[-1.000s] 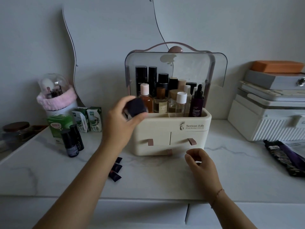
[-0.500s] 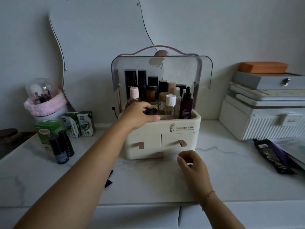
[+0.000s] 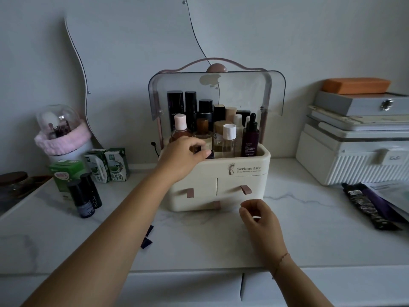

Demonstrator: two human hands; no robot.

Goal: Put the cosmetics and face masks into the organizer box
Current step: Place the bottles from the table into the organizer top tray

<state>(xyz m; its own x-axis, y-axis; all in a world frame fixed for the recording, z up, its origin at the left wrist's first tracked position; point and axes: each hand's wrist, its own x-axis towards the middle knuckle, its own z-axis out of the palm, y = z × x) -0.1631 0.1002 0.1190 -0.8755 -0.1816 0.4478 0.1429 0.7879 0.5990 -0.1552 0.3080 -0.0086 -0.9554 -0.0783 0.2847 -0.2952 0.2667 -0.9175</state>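
Note:
The cream organizer box [image 3: 234, 191] stands at the middle of the counter with its clear lid [image 3: 243, 89] raised and several bottles upright inside. My left hand [image 3: 181, 157] reaches over the box's front left rim and holds a small dark jar [image 3: 211, 155] down in the front compartment; only a sliver of the jar shows. My right hand [image 3: 257, 216] rests on the counter in front of the box, fingers curled, holding nothing I can see. Two dark bottles [image 3: 85, 198] stand at the left. Dark face mask packets [image 3: 367, 206] lie at the right.
A domed brush holder with a pink band [image 3: 59, 134] and green cartons [image 3: 106, 165] stand at the back left. Small dark sachets [image 3: 147, 237] lie under my left forearm. White stacked cases [image 3: 354, 151] fill the back right. A wavy mirror [image 3: 132, 52] leans on the wall.
My left hand carried the dark jar from in front of the box over its rim and lowered it into the front compartment. The right hand stayed in place.

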